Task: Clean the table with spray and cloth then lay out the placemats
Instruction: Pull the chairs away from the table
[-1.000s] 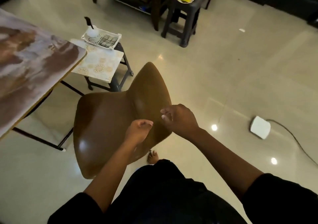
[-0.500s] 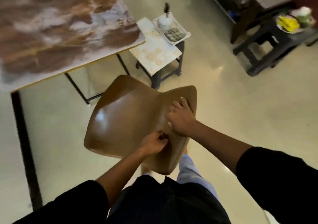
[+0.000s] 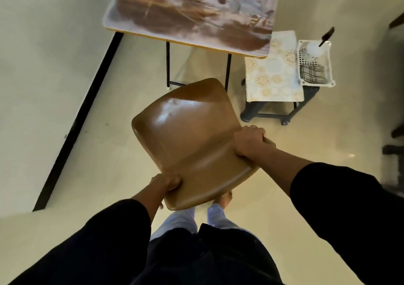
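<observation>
A brown plastic chair (image 3: pixel 185 136) stands in front of me, its back toward my body. My left hand (image 3: pixel 167 183) grips the left edge of the chair back. My right hand (image 3: pixel 249 141) grips its right edge. Beyond the chair is the table (image 3: pixel 196 11) with a brown and white marbled top. To its right, a dark stool (image 3: pixel 282 109) carries patterned placemats (image 3: pixel 273 77) and a white basket (image 3: pixel 316 63). In the basket lie a checked cloth (image 3: pixel 310 73) and a white spray bottle (image 3: pixel 314 48) with a black nozzle.
Shiny cream floor lies all around. A black strip (image 3: pixel 76 123) runs diagonally across the floor on the left. Dark furniture (image 3: pixel 395 131) shows at the right edge. My feet (image 3: pixel 225 199) are just under the chair back.
Both hands went from hovering over the chair back to gripping its two edges. The view swung left, so the table and stool now sit straight ahead beyond the chair.
</observation>
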Available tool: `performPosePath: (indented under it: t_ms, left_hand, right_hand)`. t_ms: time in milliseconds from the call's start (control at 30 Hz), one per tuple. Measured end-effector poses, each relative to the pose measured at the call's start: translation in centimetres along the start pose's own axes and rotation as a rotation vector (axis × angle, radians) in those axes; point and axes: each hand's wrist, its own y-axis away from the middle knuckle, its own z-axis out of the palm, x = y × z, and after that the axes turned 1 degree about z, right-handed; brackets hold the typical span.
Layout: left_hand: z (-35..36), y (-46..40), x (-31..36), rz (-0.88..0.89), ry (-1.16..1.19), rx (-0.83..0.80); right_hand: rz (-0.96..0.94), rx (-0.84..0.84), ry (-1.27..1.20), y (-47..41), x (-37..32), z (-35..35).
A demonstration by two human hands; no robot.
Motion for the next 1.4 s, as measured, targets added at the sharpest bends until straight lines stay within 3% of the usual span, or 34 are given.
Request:
performPosePath:
  t_ms: [100, 233, 400, 467, 533, 700, 1000, 1400]
  left_hand:
    - [1.1, -2.1, -3.2, -0.003, 0.594, -0.103]
    - [1.9, -2.0, -2.5, 0.048, 0.762, -0.065]
    - [2.5, -6.2, -1.7, -0.043, 0.487, 0.081]
    - [1.8, -3.2, -0.5, -0.069, 0.24, 0.17]
    - [1.7, -1.3, 0.1, -0.079, 0.152, 0.252]
    - [1.6, -1.3, -0.8, -0.119, 0.181, 0.337]
    - [-2.1, -0.6, -1.6, -0.018, 0.077, 0.442]
    - [-16.3, -2.8, -0.5, 0.178, -0.147, 0.526]
  right_hand:
    - [0.002, -0.029, -0.036, -0.6, 0.1, -0.1]
    - [0.069, -0.074, -0.137, -1.0, 0.3, -0.1]
    - [0.105, -0.055, -0.222, -1.5, 1.6, 0.3]
    - [0.094, -0.047, -0.236, -1.7, 1.8, 0.3]
    - [0.1, -0.036, -0.276, -1.7, 2.2, 0.2]
    - [0.167, 0.053, -0.488, -2.2, 2.7, 0.3]
    - [0.188, 0.124, -0.573, -1.3, 1.8, -1.2]
    - [0.378, 0.112, -0.781, -0.6, -5.2, -4.6]
